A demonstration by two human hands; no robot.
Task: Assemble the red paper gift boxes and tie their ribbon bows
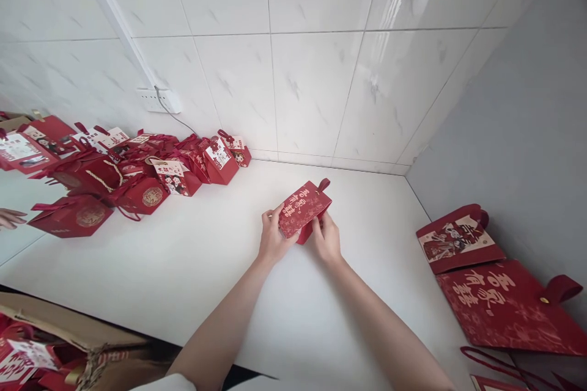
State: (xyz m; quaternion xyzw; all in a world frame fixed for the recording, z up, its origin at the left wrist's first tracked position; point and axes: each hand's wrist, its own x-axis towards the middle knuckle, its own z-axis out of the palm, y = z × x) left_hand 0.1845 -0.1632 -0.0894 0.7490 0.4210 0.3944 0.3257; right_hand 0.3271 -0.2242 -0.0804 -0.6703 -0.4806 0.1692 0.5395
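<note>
Between my two hands, above the white tabletop, is a red gift box with gold characters on its face and a ribbon loop at its top corner. My left hand grips its left and lower edge, thumb along the bottom. On the other side, my right hand holds the box's right side near the lower flap, its fingertips partly hidden behind the box. The box is tilted, with its printed face toward me.
Several red gift boxes crowd the left back by the wall socket. Larger red boxes lie at the right edge. At lower left is a cardboard carton holding red boxes. Another person's hand shows at the far left.
</note>
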